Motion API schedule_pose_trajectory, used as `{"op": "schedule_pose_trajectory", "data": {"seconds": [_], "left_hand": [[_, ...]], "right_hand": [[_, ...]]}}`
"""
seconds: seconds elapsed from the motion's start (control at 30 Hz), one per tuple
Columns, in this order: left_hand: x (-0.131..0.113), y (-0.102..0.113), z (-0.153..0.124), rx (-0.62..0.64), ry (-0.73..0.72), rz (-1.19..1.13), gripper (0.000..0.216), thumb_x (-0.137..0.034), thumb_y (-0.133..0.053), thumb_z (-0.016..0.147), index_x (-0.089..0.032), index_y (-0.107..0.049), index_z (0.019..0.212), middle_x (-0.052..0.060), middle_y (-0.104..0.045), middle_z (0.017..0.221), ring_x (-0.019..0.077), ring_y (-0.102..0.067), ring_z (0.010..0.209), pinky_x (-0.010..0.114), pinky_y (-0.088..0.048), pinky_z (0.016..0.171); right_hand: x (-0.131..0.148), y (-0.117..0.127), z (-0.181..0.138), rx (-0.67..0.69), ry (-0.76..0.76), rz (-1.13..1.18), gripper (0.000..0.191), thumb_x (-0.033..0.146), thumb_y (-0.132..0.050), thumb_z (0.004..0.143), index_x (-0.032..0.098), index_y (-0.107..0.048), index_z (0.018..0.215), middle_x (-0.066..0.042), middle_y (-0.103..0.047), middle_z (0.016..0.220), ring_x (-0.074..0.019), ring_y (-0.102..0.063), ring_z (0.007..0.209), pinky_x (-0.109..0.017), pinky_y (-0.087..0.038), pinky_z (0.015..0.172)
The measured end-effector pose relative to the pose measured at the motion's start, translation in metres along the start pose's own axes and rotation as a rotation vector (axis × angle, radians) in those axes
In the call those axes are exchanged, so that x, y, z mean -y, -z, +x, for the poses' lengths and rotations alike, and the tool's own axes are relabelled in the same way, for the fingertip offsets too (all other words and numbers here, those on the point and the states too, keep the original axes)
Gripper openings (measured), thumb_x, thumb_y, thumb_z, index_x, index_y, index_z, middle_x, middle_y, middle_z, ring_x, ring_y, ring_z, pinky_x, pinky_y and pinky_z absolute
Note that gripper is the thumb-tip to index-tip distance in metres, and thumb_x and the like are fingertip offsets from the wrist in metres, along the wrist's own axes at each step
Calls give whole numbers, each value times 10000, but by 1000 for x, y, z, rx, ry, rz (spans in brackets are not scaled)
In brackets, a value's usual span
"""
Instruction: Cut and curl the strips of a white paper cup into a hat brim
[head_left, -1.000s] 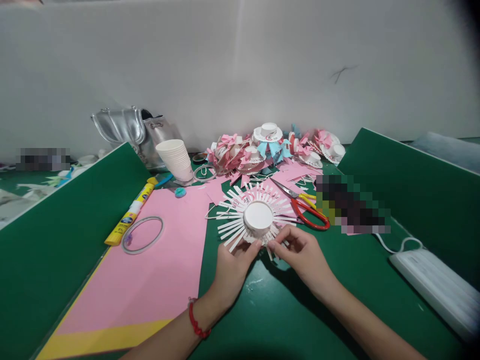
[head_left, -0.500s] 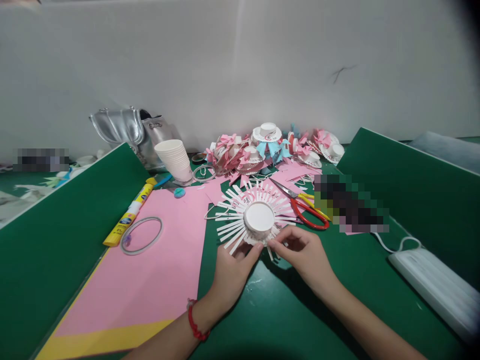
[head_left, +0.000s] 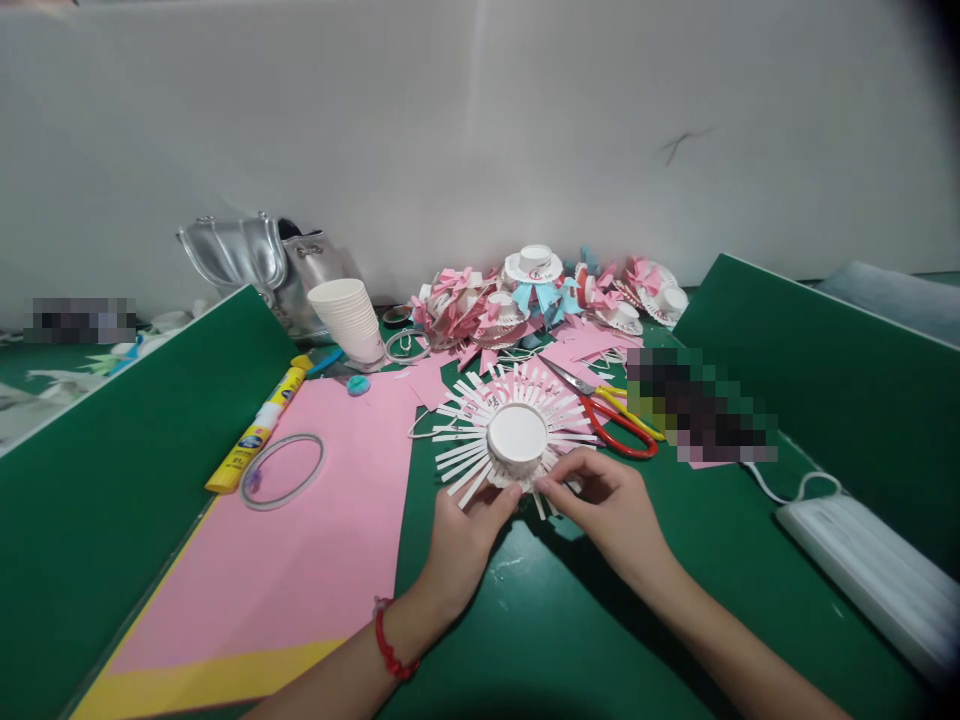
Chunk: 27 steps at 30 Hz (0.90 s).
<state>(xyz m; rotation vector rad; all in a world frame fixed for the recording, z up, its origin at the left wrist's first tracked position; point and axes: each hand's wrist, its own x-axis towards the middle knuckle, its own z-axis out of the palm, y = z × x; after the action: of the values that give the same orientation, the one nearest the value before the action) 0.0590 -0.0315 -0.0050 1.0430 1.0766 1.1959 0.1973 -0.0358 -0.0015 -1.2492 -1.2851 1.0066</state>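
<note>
A white paper cup, its wall cut into narrow strips that fan out round the base, is held above the green table in front of me. My left hand grips its near edge from the left, the thumb on top and the other fingers underneath. From the right, my right hand pinches the near strips between thumb and forefinger, close to the left thumb. Some strips at the near side are folded in towards the base. The fingertips beneath the cup are hidden.
Red-and-yellow scissors lie right of the cup. Pink paper, a tape roll and a yellow glue tube are at left. Stacked paper cups stand behind, beside finished cup hats. A face mask lies at right; green dividers flank the table.
Almost nothing differs. The left thumb has shifted slightly left along the cup's near edge, and both hands keep their hold.
</note>
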Motion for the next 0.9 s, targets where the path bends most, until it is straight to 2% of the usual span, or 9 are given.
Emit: {"op": "schedule_pose_trajectory", "data": {"seconds": [0.1,0.23,0.47,0.67,0.9], "left_hand": [[1,0,1,-29,-5,5,122,-162,-645,657,-127,-657,774,46,-716,804,203,-645,791,259,-509,704],[1,-1,2,-34,-17,-9,156,-159,-632,666,-123,-659,815,54,-715,855,202,-640,840,260,-497,761],[0,-2,2,-49,-19,7,196,-152,-644,639,-107,-660,829,73,-713,881,216,-641,860,284,-487,804],[-3,-4,2,-76,-21,27,185,-130,-642,616,-114,-662,799,58,-719,854,207,-650,835,278,-499,787],[-4,-5,1,-86,15,41,184,-139,-641,604,-111,-652,785,60,-722,828,207,-654,817,274,-503,776]], "right_hand": [[1,1,-1,-14,58,-8,111,221,-604,688,180,-559,596,-19,-587,658,-149,-536,634,-249,-420,576],[1,0,-2,-57,88,-25,132,246,-573,717,182,-571,602,-51,-618,760,-189,-566,763,-275,-442,652],[0,-3,-4,-31,72,-37,38,213,-578,710,182,-583,731,-38,-608,780,-158,-564,718,-245,-446,634],[0,-3,-3,-4,34,-89,56,227,-571,708,171,-575,712,-27,-591,707,-137,-521,600,-235,-420,544],[2,-4,-3,-27,-2,-71,67,230,-574,682,166,-562,664,-16,-593,643,-141,-535,592,-239,-433,555]]}}
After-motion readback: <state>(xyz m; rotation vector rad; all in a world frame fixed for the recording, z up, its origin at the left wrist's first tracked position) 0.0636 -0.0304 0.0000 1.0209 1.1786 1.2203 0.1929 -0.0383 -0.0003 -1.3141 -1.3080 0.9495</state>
